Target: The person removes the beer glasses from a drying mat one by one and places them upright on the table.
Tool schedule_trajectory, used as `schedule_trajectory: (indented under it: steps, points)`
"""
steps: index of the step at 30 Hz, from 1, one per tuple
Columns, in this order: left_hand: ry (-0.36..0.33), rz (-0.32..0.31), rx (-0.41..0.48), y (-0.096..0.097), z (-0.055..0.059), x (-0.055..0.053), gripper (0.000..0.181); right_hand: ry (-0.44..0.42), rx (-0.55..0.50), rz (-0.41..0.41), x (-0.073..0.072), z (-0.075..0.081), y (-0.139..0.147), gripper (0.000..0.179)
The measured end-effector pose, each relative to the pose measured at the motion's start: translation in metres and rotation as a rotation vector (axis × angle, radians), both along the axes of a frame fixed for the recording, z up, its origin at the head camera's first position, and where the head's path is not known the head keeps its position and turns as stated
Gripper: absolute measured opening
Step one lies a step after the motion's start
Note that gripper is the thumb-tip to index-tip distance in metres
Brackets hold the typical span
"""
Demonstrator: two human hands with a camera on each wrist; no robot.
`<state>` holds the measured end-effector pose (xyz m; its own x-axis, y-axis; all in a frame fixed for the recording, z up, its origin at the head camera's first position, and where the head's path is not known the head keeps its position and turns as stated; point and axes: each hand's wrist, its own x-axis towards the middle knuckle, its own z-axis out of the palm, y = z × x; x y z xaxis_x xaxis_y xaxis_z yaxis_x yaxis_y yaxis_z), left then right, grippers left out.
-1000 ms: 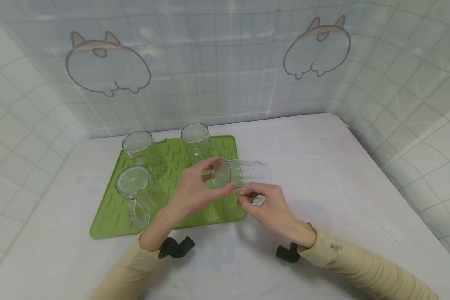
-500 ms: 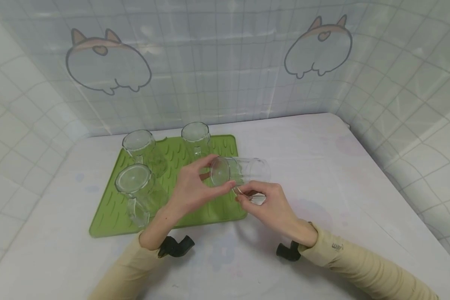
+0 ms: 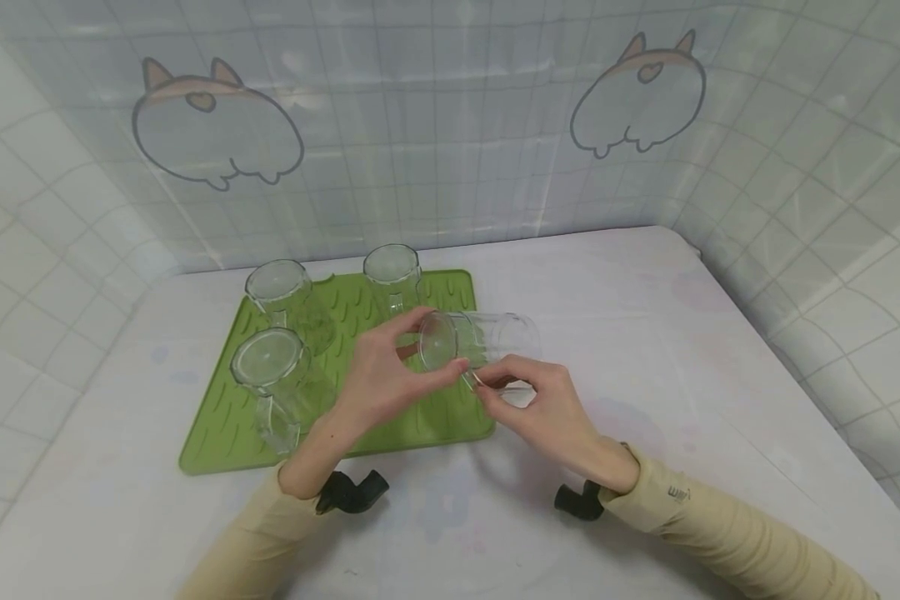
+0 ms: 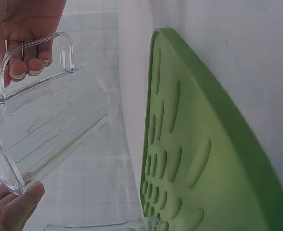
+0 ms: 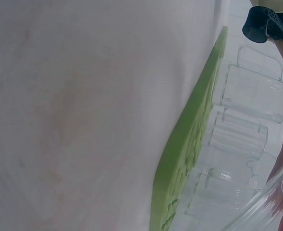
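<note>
Mug point(image 3: 480, 340) of clear glass lies on its side in the air between our two hands, above the right edge of the green mat point(image 3: 217, 425). Its base faces left and its mouth faces right. Our left hand point(image 3: 390, 375) pinches the base end, thumb on the near side and fingers curled over the far side. Our right hand point(image 3: 543, 408) holds the handle, with fingers curled through it; the left wrist view shows those fingertips point(image 4: 28, 67) inside the handle loop.

Compared with a second ago, we see the mug raised a little and drawn slightly to the left, with its tilt much the same. Our right hand has crept up and closer to the glass, and the sleeve has shifted a touch to the right. Our left hand has kept its grip and has barely moved.

Three more mugs stand upside down on the mat and have not moved: one at far left point(image 3: 277, 292), one at far right point(image 3: 392, 273), one at near left point(image 3: 270, 371). The mat rests on the white table point(image 3: 645, 333).
</note>
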<state>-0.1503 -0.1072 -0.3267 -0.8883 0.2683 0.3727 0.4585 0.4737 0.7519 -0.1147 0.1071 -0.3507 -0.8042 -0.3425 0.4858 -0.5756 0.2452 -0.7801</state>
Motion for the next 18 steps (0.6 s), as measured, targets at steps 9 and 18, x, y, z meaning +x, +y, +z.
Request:
schedule_trajectory:
  steps: [9, 18]
  points:
    - [0.009, 0.036, 0.002, -0.0023, 0.0018, -0.0009, 0.065, 0.036, -0.01, 0.0, -0.0021, 0.0011, 0.0017, 0.015]
    - [-0.005, 0.055, 0.038, -0.0051, 0.0038, -0.0022, 0.063, 0.048, 0.007, -0.026, -0.003, 0.0073, 0.0031, 0.016]
